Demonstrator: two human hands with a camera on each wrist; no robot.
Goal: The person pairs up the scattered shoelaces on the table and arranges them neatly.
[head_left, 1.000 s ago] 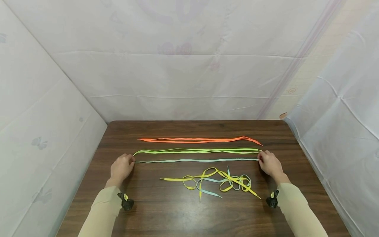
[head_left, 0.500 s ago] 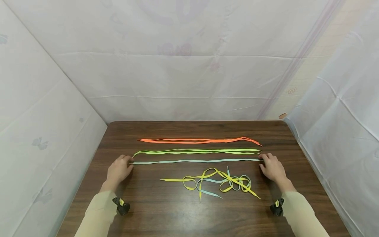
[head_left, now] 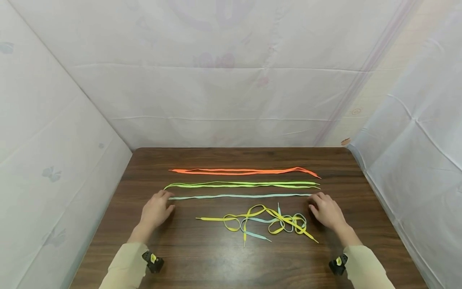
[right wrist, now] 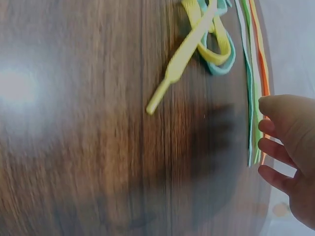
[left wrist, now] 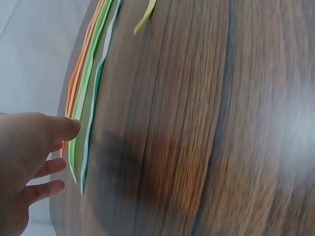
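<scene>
A light blue shoelace [head_left: 238, 196] lies stretched straight across the table. My left hand [head_left: 157, 208] is over its left end, fingers loosely spread and holding nothing; the left wrist view shows the light blue lace's tip bare on the wood beside the fingers. At the opposite end my right hand [head_left: 326, 210] hovers with relaxed, parted fingers, also without a hold. Just behind runs a doubled lime green shoelace [head_left: 223, 185], and farther back a doubled orange shoelace [head_left: 231, 173]. Nearer the front, a yellow shoelace [head_left: 213, 219] lies looped and tangled with another light blue shoelace [head_left: 258, 236].
The dark wooden table [head_left: 216, 265] has rounded back corners. White patterned sheeting [head_left: 231, 100] closes in the back and both sides. Each wrist bears a small black camera, one of them the left camera [head_left: 153, 263].
Both hands have let go of the straight light blue lace's ends. Then they have shifted inward and slightly toward the front, fingers loosened. The laces lie nearly as before.
</scene>
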